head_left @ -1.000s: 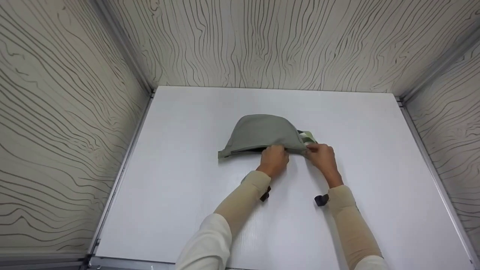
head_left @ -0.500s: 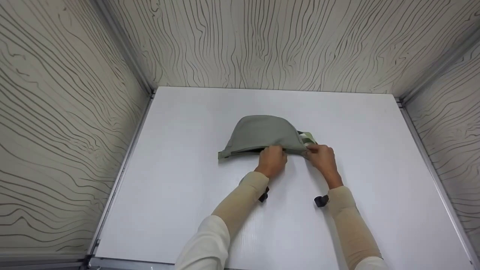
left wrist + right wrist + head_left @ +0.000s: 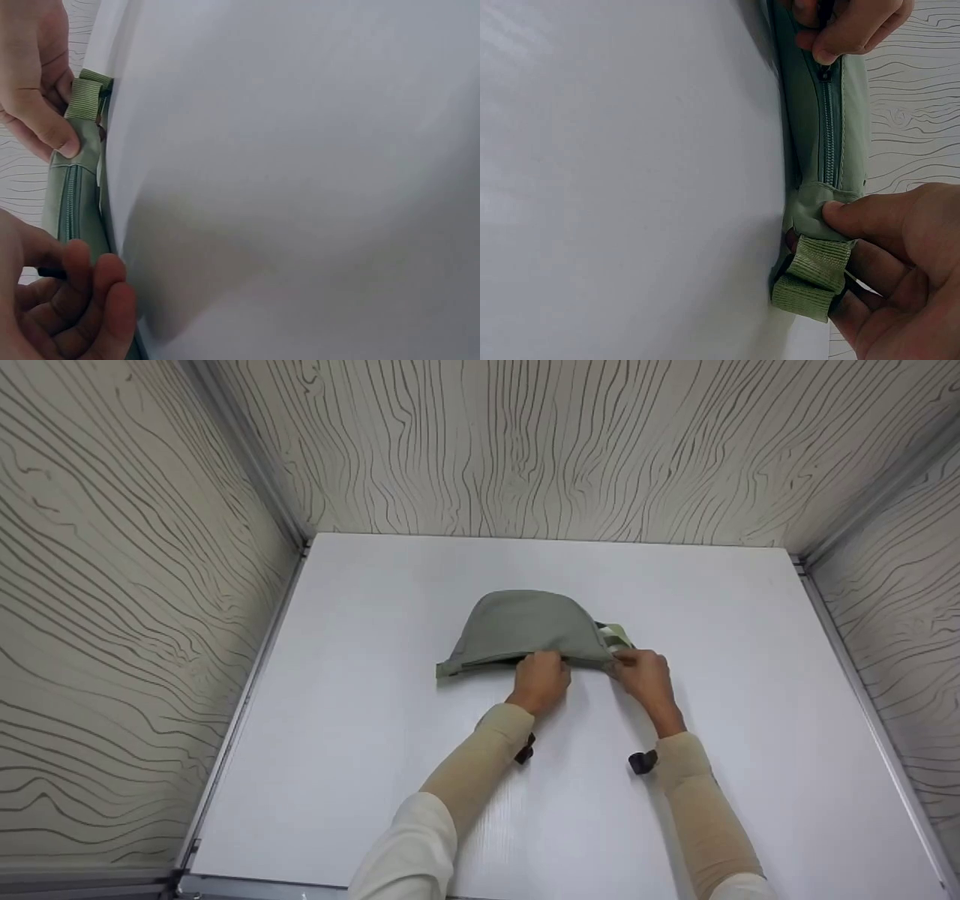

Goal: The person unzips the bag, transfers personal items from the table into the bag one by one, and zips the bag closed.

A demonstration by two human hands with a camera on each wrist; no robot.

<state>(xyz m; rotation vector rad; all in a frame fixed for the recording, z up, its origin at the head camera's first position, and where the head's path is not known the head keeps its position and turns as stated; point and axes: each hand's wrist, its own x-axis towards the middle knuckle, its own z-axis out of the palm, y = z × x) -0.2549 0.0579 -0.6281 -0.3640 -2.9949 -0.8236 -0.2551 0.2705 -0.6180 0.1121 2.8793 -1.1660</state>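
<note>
A grey-green waist bag lies on the white table in the head view, its curved side away from me. Along its near edge runs a zipper, with the teeth meshed between my two hands and a dark gap left of my left hand. My left hand pinches the black zipper pull at the slider. At the bag's right corner, my right hand grips the fabric with thumb and fingers, beside a folded green webbing strap. The fingertips beneath that corner are partly hidden.
The white table has wood-patterned panels behind it and at both sides. Striped green webbing shows from behind the bag's right side. A short green tab sticks out at its left end. Each wrist carries a small black camera.
My left hand has slid a little to the left along the zipper with the pull, and the dark opening has become shorter. The right hand and the bag have stayed almost still.
</note>
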